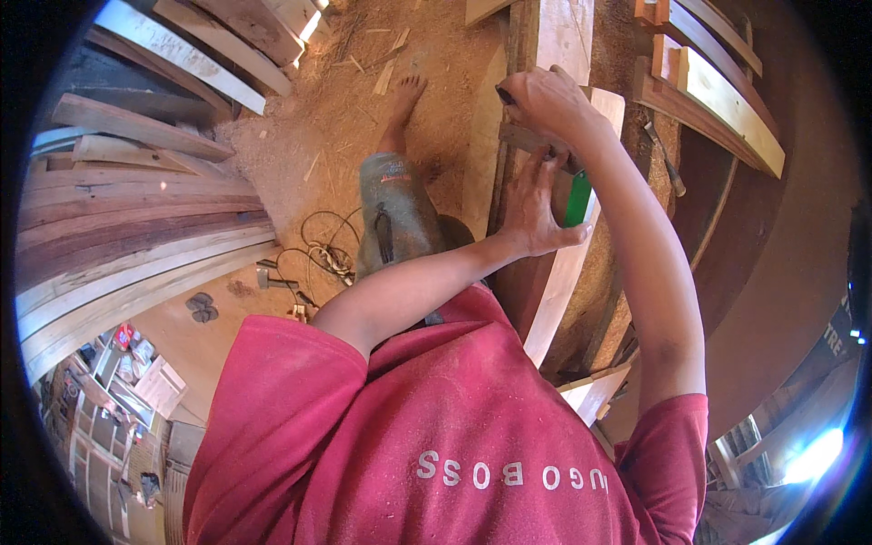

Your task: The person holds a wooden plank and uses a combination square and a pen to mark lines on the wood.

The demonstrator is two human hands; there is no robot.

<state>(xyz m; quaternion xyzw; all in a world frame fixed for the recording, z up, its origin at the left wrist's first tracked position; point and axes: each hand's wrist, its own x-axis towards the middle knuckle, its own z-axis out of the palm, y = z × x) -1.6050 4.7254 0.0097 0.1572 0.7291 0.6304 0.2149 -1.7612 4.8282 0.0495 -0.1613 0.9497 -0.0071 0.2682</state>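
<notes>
A long pale wooden beam [563,36] runs away from me over the sawdust floor. My left hand [534,207] lies on it, fingers stretched up over a brown flat bar [522,136] that crosses the beam, thumb beside a green piece [578,198] joined to the bar. The hand holds this bar down against the wood. Just above, my right hand [549,102] is closed around a small dark tool [504,94], whose tip sticks out to the left at the beam's edge. Which kind of tool it is stays hidden by the fingers.
My bare foot [407,94] stands on sawdust left of the beam. Stacked planks [136,209] fill the left side, more boards [727,100] lie at the right. A coiled cable [322,250] and a hammer [272,275] lie on the floor. Another hammer-like tool [665,156] rests at the right.
</notes>
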